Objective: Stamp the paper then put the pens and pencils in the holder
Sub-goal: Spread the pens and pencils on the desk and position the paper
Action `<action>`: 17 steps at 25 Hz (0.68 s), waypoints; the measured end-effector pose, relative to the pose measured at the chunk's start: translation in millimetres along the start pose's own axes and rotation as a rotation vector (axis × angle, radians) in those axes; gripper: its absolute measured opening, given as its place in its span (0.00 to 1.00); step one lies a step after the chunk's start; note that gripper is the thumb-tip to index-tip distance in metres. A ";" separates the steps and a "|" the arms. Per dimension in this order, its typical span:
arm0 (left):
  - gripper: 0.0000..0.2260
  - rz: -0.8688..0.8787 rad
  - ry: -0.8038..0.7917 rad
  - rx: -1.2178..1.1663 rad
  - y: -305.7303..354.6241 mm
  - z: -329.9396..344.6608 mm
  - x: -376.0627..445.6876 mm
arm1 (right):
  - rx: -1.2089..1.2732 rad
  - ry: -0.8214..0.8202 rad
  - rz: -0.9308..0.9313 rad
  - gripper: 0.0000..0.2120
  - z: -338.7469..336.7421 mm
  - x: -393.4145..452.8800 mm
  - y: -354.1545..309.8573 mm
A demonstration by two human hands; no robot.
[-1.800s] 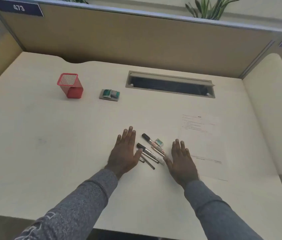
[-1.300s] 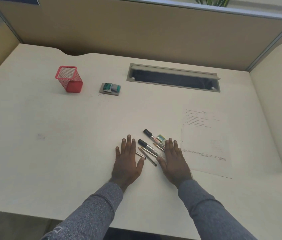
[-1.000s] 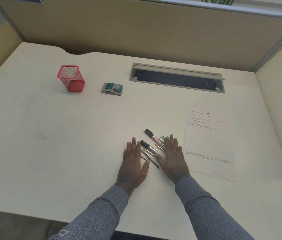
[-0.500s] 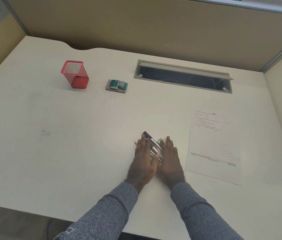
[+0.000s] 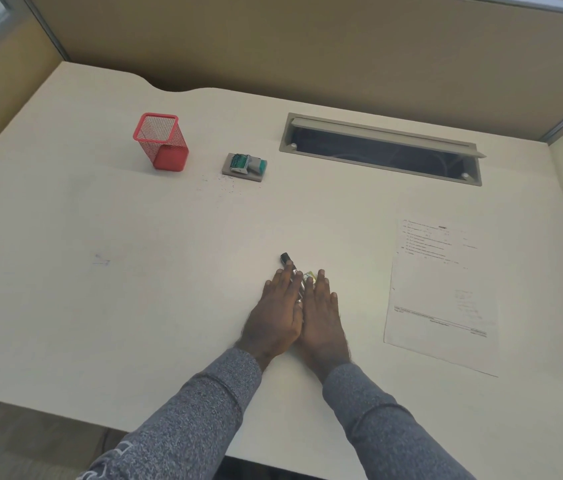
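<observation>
Both hands are laid flat, palms down, on the cream desk [image 5: 107,216], pressed side by side w/ fingers straight. The left hand [image 5: 275,315] and right hand [image 5: 321,318] touch along their inner edges, and the pens and pencils [image 5: 299,284] are bunched between and under them; only a thin strip of the bundle is seen in the gap btwn the fingers. One black-capped marker [image 5: 286,259] is seen sticking out beyond the left fingertips. A small yellow-green item [image 5: 309,276] is seen just beside the right fingertips; what it is can't be told. Nothing is gripped: the bundle is squeezed btwn flat, extended hands, not closed on. The red mesh holder [image 5: 162,142] stands upright at the far left of the desk, well apart from the hands, w/ nothing seen inside. The stamp [image 5: 246,165] rests on its grey pad just right of the holder, w/ dark specks on the desk in front of it. The printed paper [image 5: 442,292] lies flat to the right of the hands, near but not touched. A cable slot [image 5: 380,147] w/ raised lid is set into the desk's far side. Grey sleeves [image 5: 204,410] cover both forearms.
</observation>
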State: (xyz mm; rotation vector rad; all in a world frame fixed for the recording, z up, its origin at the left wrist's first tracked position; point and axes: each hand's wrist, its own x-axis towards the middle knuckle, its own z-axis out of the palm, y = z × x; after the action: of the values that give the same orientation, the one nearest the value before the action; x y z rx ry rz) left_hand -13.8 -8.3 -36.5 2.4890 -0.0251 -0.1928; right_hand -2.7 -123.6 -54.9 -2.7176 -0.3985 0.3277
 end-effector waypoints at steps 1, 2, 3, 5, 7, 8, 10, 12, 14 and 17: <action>0.26 0.002 0.000 0.010 -3.3 -2.2 -0.5 | -0.003 -0.002 -0.010 0.29 0.2 0.5 -5.2; 0.27 0.000 0.001 0.021 -7.3 -4.8 -1.0 | -0.011 0.001 -0.021 0.29 1.8 1.4 -11.0; 0.27 -0.003 0.001 0.032 -11.4 -7.7 -1.6 | -0.020 0.002 -0.030 0.30 4.4 2.6 -16.6; 0.27 -0.014 -0.004 0.059 -20.2 -14.0 -3.2 | -0.035 0.021 -0.037 0.31 10.7 4.4 -27.4; 0.27 -0.025 -0.014 0.079 -30.0 -21.4 -4.5 | -0.052 0.064 -0.048 0.32 18.7 5.5 -38.4; 0.27 -0.029 -0.018 0.089 -35.1 -25.2 -4.9 | -0.049 0.088 -0.049 0.33 22.3 6.5 -44.3; 0.27 -0.034 -0.026 0.107 -45.9 -33.3 -5.7 | -0.043 0.121 -0.051 0.32 28.5 10.8 -56.5; 0.27 -0.042 -0.037 0.120 -58.1 -42.9 -6.7 | -0.046 0.114 -0.062 0.31 34.2 16.4 -69.7; 0.27 -0.043 -0.038 0.122 -69.7 -54.3 -9.0 | -0.047 0.107 -0.074 0.30 39.3 21.4 -83.7; 0.27 -0.052 -0.028 0.102 -88.7 -73.3 -13.5 | -0.026 0.117 -0.097 0.28 46.6 30.6 -109.6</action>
State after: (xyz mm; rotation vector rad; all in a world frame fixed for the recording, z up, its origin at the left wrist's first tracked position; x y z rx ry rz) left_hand -19.1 107.3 -30.2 2.5900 0.0189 -0.2544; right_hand -12.2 -1.0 -59.2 -2.7149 -0.5026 0.1376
